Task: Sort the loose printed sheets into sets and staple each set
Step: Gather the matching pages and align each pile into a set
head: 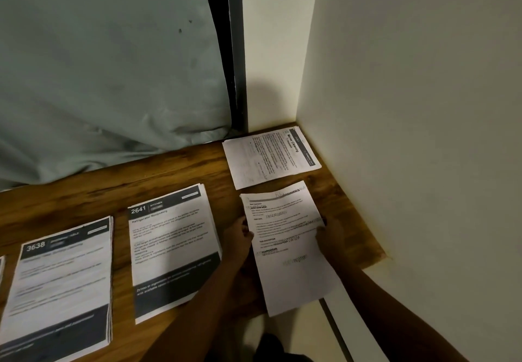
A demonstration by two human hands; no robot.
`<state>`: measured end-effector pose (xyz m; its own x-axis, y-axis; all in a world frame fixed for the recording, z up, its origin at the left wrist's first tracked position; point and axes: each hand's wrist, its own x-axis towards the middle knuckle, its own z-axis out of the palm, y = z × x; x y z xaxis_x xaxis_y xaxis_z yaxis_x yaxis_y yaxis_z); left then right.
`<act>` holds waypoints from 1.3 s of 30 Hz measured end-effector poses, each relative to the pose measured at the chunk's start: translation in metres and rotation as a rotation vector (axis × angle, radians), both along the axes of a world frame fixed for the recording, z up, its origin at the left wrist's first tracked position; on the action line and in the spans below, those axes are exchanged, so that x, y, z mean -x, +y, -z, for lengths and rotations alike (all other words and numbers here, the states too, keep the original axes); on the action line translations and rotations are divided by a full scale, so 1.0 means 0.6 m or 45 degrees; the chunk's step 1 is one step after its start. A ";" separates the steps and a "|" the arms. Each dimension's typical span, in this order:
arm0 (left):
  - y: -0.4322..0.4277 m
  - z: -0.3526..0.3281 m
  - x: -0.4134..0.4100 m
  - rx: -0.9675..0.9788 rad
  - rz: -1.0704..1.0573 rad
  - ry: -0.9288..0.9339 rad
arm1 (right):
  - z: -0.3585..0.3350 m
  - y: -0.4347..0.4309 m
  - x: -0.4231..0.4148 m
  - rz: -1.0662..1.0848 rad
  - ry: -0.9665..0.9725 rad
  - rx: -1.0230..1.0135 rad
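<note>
A white printed sheet (288, 248) lies at the right end of the wooden table (118, 189), its lower end hanging over the front edge. My left hand (238, 237) grips its left edge and my right hand (329, 234) grips its right edge. Left of it sits a stack headed 2641 (172, 251), and further left a stack headed 3638 (62, 285). Behind the held sheet, in the corner, rests a stack titled Mirror Cleaning (269, 156), turned sideways. No stapler shows.
A cream wall (423, 135) closes in the table's right side and back corner. A grey-green curtain (107, 65) hangs behind the table and drapes onto its back edge. Another sheet's edge (1, 268) peeks in at the far left.
</note>
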<state>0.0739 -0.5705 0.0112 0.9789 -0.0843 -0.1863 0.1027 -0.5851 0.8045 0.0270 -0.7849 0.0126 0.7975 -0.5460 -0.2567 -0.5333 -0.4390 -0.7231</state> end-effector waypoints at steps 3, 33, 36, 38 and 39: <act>0.003 0.004 -0.006 0.000 0.000 0.023 | 0.013 -0.004 -0.003 -0.037 0.055 0.065; 0.030 0.025 -0.132 -0.329 0.257 0.083 | -0.080 0.067 -0.353 0.624 0.008 -1.457; 0.034 0.026 -0.134 -0.317 0.247 0.112 | -0.072 0.062 -0.371 0.625 0.068 -1.412; 0.038 0.026 -0.135 -0.310 0.237 0.128 | -0.071 0.060 -0.383 0.637 0.065 -1.432; 0.039 0.025 -0.135 -0.306 0.230 0.139 | -0.070 0.059 -0.388 0.636 0.076 -1.438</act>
